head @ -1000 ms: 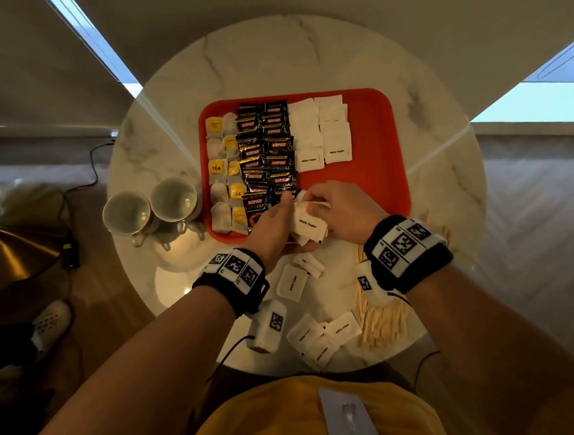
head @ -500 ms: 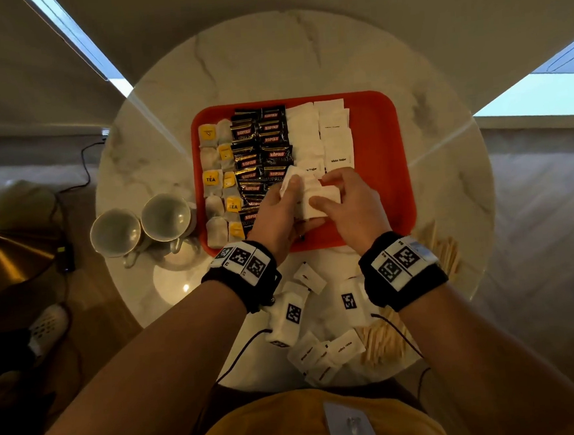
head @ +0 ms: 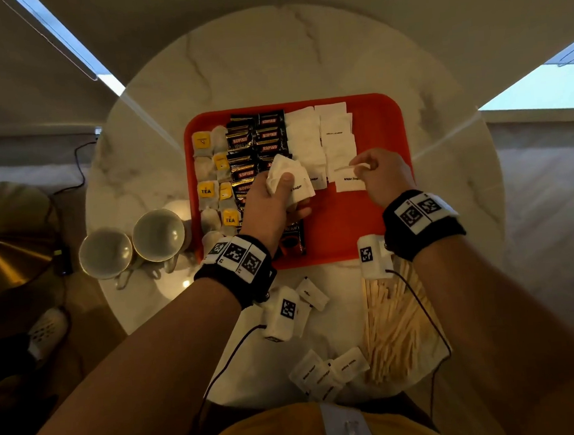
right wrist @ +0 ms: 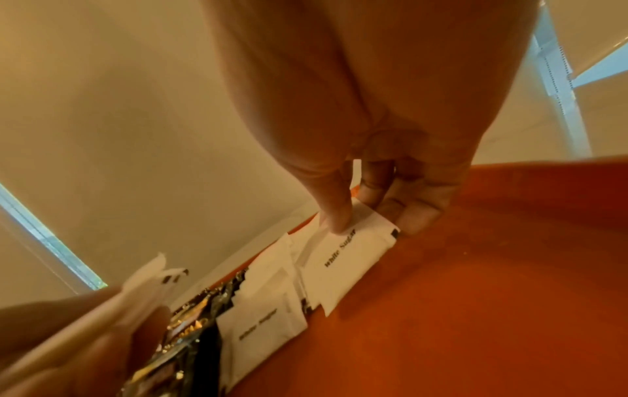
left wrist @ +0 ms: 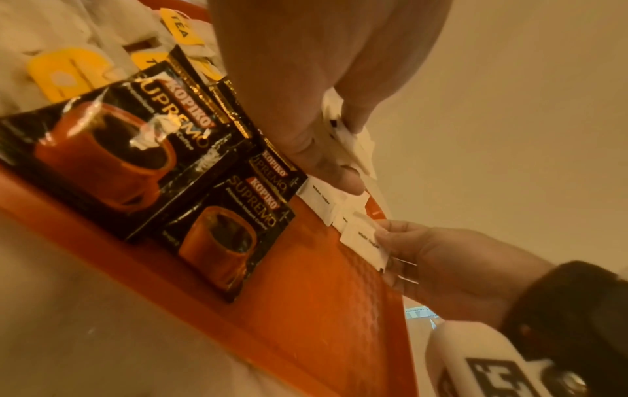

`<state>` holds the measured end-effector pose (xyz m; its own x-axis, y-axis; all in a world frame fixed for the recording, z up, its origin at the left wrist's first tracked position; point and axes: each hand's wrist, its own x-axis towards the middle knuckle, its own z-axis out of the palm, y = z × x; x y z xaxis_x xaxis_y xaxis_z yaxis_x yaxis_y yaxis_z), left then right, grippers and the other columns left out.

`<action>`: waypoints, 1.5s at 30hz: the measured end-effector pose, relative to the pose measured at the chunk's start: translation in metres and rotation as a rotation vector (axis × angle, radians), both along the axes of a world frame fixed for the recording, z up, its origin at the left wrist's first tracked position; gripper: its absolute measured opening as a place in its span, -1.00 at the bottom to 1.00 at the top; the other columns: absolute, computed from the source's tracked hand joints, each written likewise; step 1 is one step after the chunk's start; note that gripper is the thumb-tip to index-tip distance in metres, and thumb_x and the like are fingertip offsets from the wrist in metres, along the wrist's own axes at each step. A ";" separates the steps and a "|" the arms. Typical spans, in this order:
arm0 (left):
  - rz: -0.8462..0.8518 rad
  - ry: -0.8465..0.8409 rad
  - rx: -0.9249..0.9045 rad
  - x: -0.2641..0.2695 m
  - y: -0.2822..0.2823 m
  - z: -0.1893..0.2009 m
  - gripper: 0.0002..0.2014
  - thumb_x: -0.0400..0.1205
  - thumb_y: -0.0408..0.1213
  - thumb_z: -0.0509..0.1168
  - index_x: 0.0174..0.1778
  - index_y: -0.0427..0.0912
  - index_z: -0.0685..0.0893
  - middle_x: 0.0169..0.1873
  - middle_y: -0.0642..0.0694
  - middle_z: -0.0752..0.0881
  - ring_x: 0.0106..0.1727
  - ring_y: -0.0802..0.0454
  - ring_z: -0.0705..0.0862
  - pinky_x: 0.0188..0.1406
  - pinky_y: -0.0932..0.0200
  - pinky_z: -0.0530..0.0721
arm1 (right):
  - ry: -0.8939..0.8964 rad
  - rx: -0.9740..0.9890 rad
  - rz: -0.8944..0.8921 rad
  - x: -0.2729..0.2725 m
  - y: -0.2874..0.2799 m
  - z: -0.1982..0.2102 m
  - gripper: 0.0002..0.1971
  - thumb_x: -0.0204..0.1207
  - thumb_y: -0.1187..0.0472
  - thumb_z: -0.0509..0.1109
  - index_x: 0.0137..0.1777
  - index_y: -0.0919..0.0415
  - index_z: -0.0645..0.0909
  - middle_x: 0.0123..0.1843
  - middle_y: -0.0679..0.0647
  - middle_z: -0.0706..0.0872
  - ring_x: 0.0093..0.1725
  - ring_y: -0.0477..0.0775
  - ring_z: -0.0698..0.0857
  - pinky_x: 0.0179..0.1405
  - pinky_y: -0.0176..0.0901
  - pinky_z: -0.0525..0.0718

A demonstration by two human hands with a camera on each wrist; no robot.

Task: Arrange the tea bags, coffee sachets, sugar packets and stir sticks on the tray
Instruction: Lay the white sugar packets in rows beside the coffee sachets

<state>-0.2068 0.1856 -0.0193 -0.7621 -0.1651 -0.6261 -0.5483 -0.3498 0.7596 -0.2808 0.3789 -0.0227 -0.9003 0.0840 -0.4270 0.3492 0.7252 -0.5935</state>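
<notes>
An orange tray (head: 382, 131) on the round marble table holds columns of tea bags (head: 207, 191), black coffee sachets (head: 243, 140) and white sugar packets (head: 335, 127). My left hand (head: 277, 197) hovers over the tray's middle and grips a small bundle of sugar packets (head: 284, 174). My right hand (head: 374, 172) pinches one sugar packet (right wrist: 343, 257) between thumb and fingers at the near end of the right sugar column. That packet's lower edge touches the tray (right wrist: 475, 295). In the left wrist view the coffee sachets (left wrist: 136, 150) lie beside my left hand's fingers (left wrist: 326, 158).
Two empty cups (head: 133, 243) stand left of the tray. Loose sugar packets (head: 328, 372) and a pile of wooden stir sticks (head: 397, 328) lie on the table (head: 300, 55) near its front edge. The tray's right part is bare orange.
Both hands moved from the tray's front edge further onto the tray. They separated: the right hand took one packet rightward to the sugar column, and the left kept the bundle.
</notes>
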 end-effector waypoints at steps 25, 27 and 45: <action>-0.054 0.051 -0.026 0.007 0.007 0.007 -0.71 0.80 -0.21 0.27 0.42 -0.21 0.54 0.28 -0.22 0.73 0.16 -0.15 0.82 -0.11 -0.01 0.86 | 0.011 -0.324 0.093 0.038 -0.029 0.017 -0.86 0.61 0.13 0.51 0.11 0.11 0.73 -0.07 -0.01 0.79 -0.08 0.08 0.81 -0.14 -0.13 0.83; -0.022 0.057 -0.086 0.009 0.004 0.006 -0.71 0.81 -0.22 0.24 0.42 -0.24 0.52 0.23 -0.24 0.72 0.03 -0.10 0.83 -0.13 -0.02 0.86 | 0.054 -0.277 0.071 0.038 -0.022 0.013 -0.90 0.64 0.16 0.47 0.10 0.10 0.73 -0.07 -0.01 0.80 -0.11 0.06 0.81 -0.12 -0.14 0.81; 0.133 -0.044 -0.074 0.018 -0.002 0.010 -0.82 0.79 -0.31 0.22 0.30 -0.22 0.55 0.04 -0.23 0.70 -0.19 -0.07 0.75 -0.11 -0.13 0.83 | 0.009 -0.060 0.083 0.024 -0.039 -0.019 -0.92 0.63 0.17 0.44 0.07 0.08 0.71 -0.01 0.07 0.79 -0.06 0.07 0.76 -0.05 -0.12 0.71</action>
<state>-0.1892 0.1841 -0.0092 -0.7025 -0.3094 -0.6409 -0.5343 -0.3655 0.7622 -0.2564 0.3396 -0.0413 -0.9070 -0.0160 -0.4208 0.2841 0.7144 -0.6395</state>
